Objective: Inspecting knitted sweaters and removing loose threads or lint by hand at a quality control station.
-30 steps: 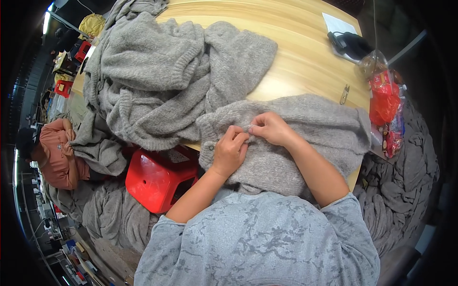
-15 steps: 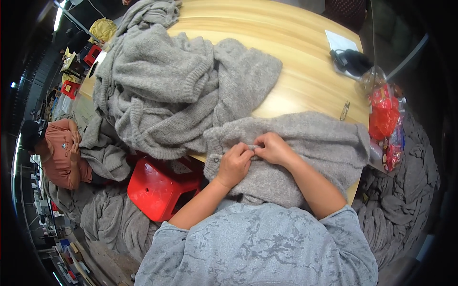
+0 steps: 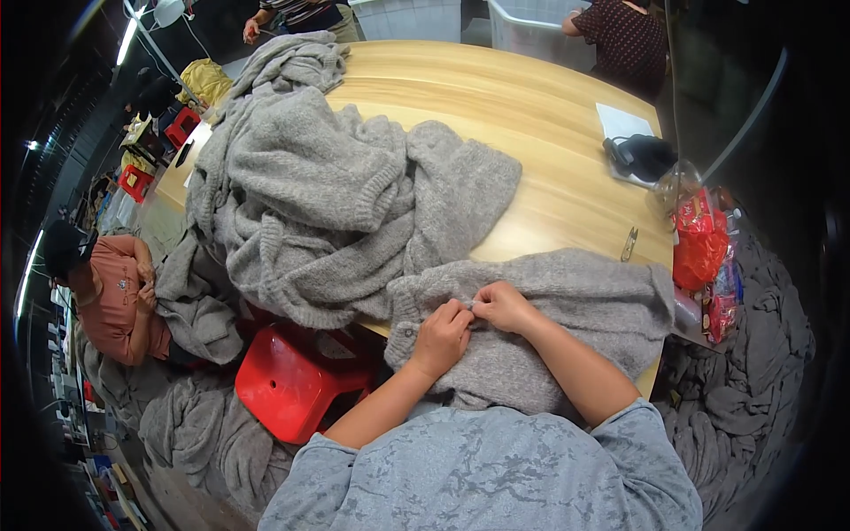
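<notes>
- The person's left hand and right hand meet over a fuzzy grey knitted sweater that's spread across the near edge of the round light-wood table, with its lower part hanging off toward the person's lap.
- Both hands are closed up, fingertips pinched onto the same little spot of the knit right between them. Whatever tiny bit they've got there is too small to make out.
- So the sweater sits under and between both grips: most of the fabric runs off to the right of the hands, and its folded edge bunches just left of the left hand.
- Right behind it, touching its top-left corner, is a big heap of grey knitwear piled over the left half of the table and spilling down the side.
- Small metal snips lie on the bare wood, up and to the right of the sweater.
- A red plastic bag sits at the table's right rim, with a dark bundle on white paper farther back.
- A red plastic stool stands on the floor just left of the person's left forearm.
- Another person in an orange top sits way off to the left with more grey knit.
</notes>
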Action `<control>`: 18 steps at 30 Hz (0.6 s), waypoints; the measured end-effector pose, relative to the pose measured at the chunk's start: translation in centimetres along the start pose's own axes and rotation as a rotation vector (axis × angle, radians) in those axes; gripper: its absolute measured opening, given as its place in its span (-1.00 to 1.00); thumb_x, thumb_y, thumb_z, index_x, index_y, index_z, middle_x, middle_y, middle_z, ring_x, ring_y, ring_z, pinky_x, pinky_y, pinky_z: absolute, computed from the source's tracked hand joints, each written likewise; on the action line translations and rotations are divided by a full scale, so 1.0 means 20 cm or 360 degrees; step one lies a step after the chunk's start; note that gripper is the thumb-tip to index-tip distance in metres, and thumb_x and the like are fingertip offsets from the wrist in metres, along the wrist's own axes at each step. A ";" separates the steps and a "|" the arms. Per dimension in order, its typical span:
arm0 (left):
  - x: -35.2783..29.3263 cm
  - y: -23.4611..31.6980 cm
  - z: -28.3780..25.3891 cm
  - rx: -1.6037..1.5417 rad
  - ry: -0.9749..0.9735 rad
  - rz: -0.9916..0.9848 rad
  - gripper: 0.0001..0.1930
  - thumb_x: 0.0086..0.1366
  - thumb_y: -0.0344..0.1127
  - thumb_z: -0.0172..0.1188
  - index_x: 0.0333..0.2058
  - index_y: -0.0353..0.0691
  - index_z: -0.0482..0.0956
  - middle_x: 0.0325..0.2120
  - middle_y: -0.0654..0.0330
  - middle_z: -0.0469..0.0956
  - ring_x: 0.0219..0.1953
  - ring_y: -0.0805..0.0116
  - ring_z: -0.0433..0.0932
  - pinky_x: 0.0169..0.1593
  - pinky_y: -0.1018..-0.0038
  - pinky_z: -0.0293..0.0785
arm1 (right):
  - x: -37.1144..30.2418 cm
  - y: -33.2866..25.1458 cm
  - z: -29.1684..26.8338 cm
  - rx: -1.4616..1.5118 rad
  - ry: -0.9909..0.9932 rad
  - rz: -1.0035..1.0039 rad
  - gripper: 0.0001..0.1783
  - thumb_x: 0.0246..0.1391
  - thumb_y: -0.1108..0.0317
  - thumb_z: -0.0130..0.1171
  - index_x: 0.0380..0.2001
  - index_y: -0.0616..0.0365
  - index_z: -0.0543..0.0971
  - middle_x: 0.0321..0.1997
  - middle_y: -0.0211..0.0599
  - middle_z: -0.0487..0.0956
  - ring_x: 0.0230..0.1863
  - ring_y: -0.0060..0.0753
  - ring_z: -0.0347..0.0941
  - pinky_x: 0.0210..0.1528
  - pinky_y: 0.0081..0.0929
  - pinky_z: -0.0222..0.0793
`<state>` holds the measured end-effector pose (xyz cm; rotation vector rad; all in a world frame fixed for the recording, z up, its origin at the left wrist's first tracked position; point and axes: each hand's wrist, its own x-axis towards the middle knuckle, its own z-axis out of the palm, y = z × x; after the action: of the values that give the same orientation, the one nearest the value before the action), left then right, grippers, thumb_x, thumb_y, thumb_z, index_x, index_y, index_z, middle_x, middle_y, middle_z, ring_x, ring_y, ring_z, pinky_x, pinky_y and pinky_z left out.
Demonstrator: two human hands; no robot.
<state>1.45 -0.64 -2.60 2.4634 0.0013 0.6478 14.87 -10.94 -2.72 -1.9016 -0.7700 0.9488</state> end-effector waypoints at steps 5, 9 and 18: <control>0.04 0.03 0.00 -0.0129 0.0092 -0.0258 -0.71 -0.09 -0.52 0.19 -0.31 -0.24 0.42 -0.34 0.09 0.37 -0.31 0.02 0.45 -0.29 0.22 0.40 | -0.01 -0.01 0.00 -0.0122 -0.0014 0.0052 -0.78 -0.23 0.31 0.13 -0.66 0.30 0.52 -0.71 -0.13 0.47 -0.64 -0.38 0.39 -0.50 -0.37 0.32; 0.04 -0.04 -0.01 -0.0029 -0.0317 -0.0219 -0.72 -0.08 -0.48 0.20 -0.31 -0.25 0.42 -0.36 0.07 0.39 -0.32 0.00 0.46 -0.27 0.19 0.41 | -0.03 -0.02 0.00 -0.0235 0.0016 -0.0008 -0.77 -0.24 0.29 0.14 -0.64 0.29 0.52 -0.65 -0.05 0.50 -0.58 -0.22 0.45 -0.44 -0.31 0.35; 0.03 -0.09 0.04 0.0114 -0.0481 -0.0125 -0.79 -0.03 -0.48 0.15 -0.36 -0.31 0.41 -0.42 0.02 0.41 -0.34 0.00 0.46 -0.30 0.21 0.41 | -0.03 0.02 0.01 -0.0459 0.0193 -0.0216 -0.79 -0.15 0.32 0.08 -0.59 0.29 0.51 -0.57 -0.02 0.52 -0.50 -0.07 0.47 -0.40 -0.27 0.35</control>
<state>2.61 0.60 -3.85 2.5924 0.0037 0.2416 14.40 -11.47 -2.96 -2.1013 -0.9917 0.6597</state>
